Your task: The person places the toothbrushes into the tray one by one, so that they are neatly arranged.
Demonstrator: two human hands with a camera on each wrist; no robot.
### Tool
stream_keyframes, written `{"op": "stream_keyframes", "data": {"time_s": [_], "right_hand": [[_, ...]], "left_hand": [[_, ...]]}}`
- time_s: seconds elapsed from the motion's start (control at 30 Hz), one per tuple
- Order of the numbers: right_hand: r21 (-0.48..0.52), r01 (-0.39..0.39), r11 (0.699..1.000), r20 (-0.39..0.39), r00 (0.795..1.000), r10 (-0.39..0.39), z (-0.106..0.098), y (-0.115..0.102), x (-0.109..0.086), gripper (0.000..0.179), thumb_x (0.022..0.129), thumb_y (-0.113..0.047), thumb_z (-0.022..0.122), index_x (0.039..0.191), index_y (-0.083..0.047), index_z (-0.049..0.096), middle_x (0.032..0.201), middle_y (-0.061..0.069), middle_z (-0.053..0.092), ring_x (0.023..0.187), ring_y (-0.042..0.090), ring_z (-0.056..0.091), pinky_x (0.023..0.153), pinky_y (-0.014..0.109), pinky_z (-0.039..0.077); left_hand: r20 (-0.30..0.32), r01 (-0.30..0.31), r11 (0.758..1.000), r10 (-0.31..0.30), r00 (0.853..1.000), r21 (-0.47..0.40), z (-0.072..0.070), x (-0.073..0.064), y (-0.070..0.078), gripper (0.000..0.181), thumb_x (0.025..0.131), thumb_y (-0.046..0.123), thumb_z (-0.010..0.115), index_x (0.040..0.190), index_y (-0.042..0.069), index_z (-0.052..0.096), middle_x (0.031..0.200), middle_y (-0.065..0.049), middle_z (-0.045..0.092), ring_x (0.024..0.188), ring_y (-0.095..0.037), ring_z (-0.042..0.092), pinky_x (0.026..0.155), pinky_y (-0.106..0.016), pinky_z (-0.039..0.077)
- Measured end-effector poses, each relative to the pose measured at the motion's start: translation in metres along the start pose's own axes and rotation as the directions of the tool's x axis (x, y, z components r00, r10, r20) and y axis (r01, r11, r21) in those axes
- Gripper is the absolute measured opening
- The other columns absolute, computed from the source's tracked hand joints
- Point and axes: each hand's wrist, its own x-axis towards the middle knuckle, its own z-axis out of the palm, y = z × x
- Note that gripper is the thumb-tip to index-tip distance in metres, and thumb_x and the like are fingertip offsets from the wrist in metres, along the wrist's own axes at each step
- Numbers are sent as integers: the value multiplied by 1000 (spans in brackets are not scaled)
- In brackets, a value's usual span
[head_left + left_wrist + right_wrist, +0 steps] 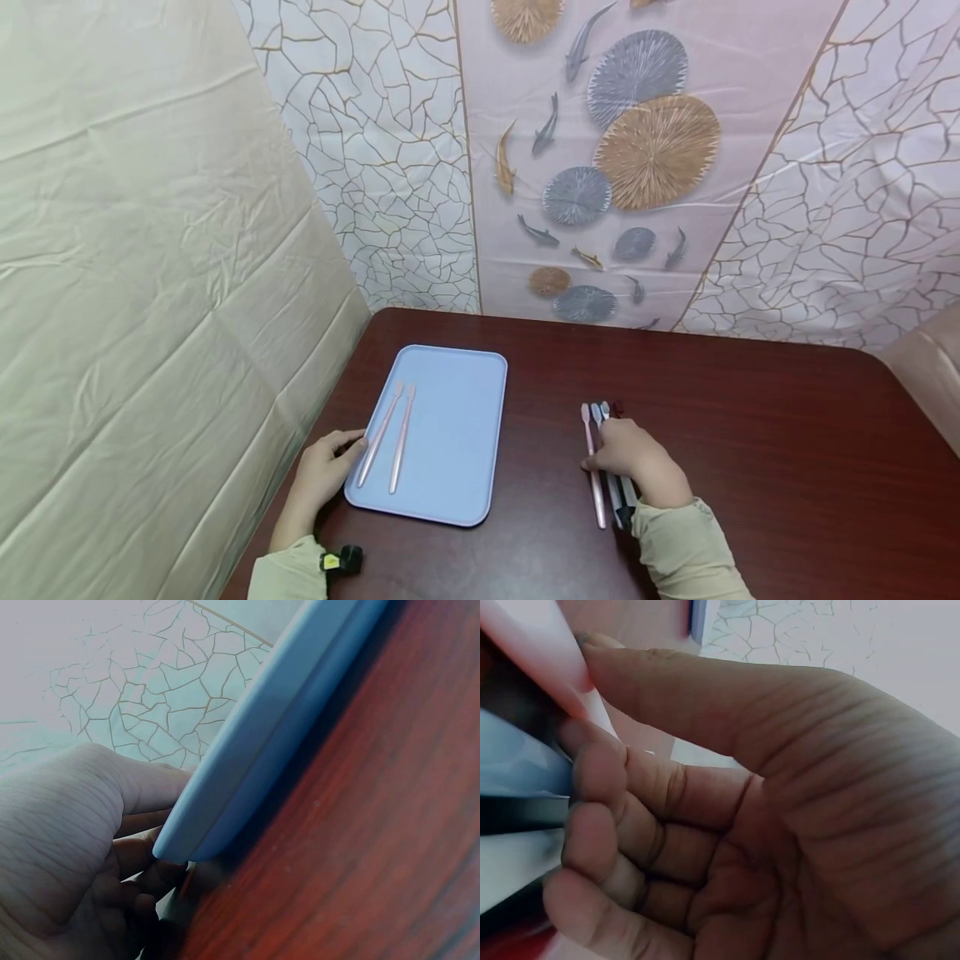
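A light blue tray lies on the table at the left, with two pink toothbrushes side by side on it. My left hand grips its left edge; in the left wrist view the thumb is on the rim and the curled fingers are below. At the right, my right hand is over a row of toothbrushes. Its thumb and forefinger pinch a pink toothbrush, the leftmost one. Beside that lie a blue toothbrush, a white toothbrush and a dark red one, partly hidden by the hand.
The dark red-brown wooden table carries the tray and the brushes. A patterned cloth hangs behind its far edge, and a pale cloth hangs on the left. A black strap device is on the left wrist.
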Motion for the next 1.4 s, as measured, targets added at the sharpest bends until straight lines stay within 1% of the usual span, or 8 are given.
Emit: {"op": "stream_keyframes", "data": {"time_s": [0.23, 0.33, 0.5, 0.7, 0.83, 0.97, 1.23, 1.4], "right_hand": [[-8, 1, 1000, 5, 1000, -1, 0, -3, 0, 41, 72, -25, 89, 52, -12, 55, 50, -5, 45, 46, 12, 42, 47, 28, 35], [-23, 13, 1000, 16, 1000, -13, 1, -3, 0, 40, 71, -25, 89, 53, -12, 56, 51, -4, 47, 48, 13, 42, 48, 29, 36], [-42, 38, 998, 26, 999, -37, 2, -5, -1, 35, 71, -22, 86, 54, -12, 58, 52, -3, 50, 49, 15, 45, 50, 32, 41], [-41, 61, 997, 33, 998, -60, 1, -4, 1, 31, 69, -18, 81, 50, -14, 57, 48, -7, 47, 47, 13, 43, 49, 31, 40], [-27, 62, 998, 22, 998, -61, 0, -5, 0, 35, 71, -19, 81, 48, -14, 55, 46, -9, 44, 46, 12, 41, 48, 30, 38], [-22, 76, 997, 12, 997, -76, -1, -7, -1, 36, 72, -19, 82, 48, -14, 56, 44, -11, 42, 46, 12, 41, 49, 31, 39], [-31, 94, 995, -7, 995, -95, -3, -10, -3, 33, 72, -18, 82, 48, -14, 58, 45, -12, 45, 48, 12, 43, 50, 32, 41], [-27, 93, 995, -5, 996, -94, -3, -9, -2, 34, 73, -18, 82, 48, -15, 59, 45, -12, 45, 48, 12, 43, 49, 31, 40]], "left_hand": [[7, 0, 1000, 0, 1000, -11, 0, 0, 0, 35, 100, 34, 64, 128, 14, 71, 118, -5, 70, 108, -26, 63, 89, -48, 48], [8, -1, 1000, 1, 1000, -9, -1, 0, -1, 36, 100, 34, 64, 128, 13, 71, 120, -6, 70, 109, -26, 63, 90, -49, 48], [14, 7, 1000, -7, 1000, -1, -1, -1, 0, 36, 100, 35, 64, 129, 14, 71, 120, -6, 69, 107, -24, 63, 88, -46, 48], [20, 18, 1000, -18, 1000, -6, -2, -2, 1, 36, 100, 35, 64, 129, 14, 70, 120, -6, 69, 105, -24, 63, 87, -44, 48], [25, 28, 1000, -28, 999, -6, -1, -1, 1, 37, 100, 35, 64, 130, 15, 70, 120, -5, 69, 106, -23, 63, 88, -45, 48], [22, 25, 1000, -25, 999, -4, -1, -1, 1, 36, 99, 35, 64, 129, 15, 70, 120, -5, 69, 106, -23, 63, 88, -45, 48], [5, 4, 1000, -4, 1000, -4, -1, 0, 1, 36, 100, 35, 64, 128, 13, 71, 120, -6, 70, 109, -26, 63, 89, -47, 48], [6, 12, 1000, -12, 1000, -9, -1, 0, 1, 35, 100, 34, 65, 128, 13, 71, 120, -6, 70, 110, -26, 63, 91, -47, 48]]}}
